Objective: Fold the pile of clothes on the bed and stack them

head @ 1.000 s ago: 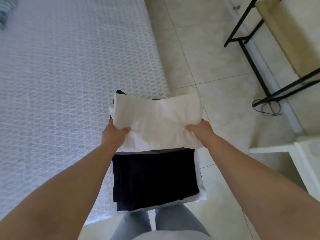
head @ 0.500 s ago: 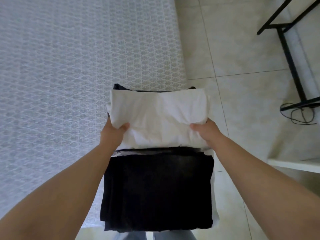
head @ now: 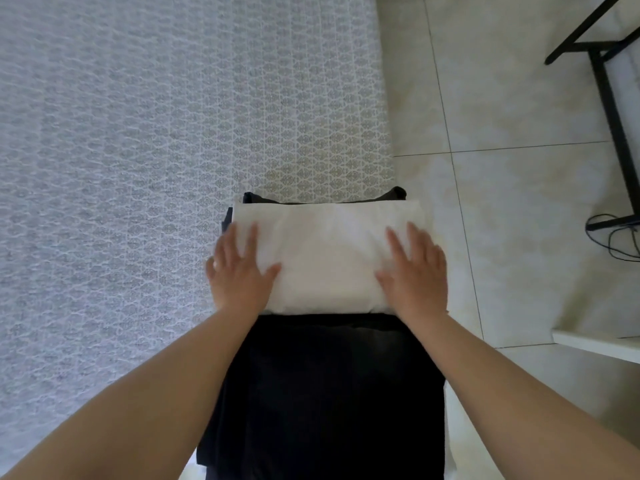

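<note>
A folded white garment (head: 329, 251) lies on top of a stack of dark folded clothes at the bed's right edge. A black folded garment (head: 332, 393) of that stack shows in front of it, and dark corners (head: 396, 194) stick out behind it. My left hand (head: 239, 271) rests flat on the white garment's left end, fingers spread. Flat on its right end lies my right hand (head: 414, 271), fingers apart. Neither hand grips anything.
The bed (head: 138, 168) with a grey-white patterned cover fills the left. Beige floor tiles (head: 512, 209) lie to the right. A black metal frame (head: 609, 98) with a loose cable (head: 613, 237) stands at far right, and a white furniture edge (head: 595, 344) below it.
Both hands let go of the white garment's front edge and now lie flat on top of it. The garment sits lower on the stack and looks smoother. The view has shifted closer.
</note>
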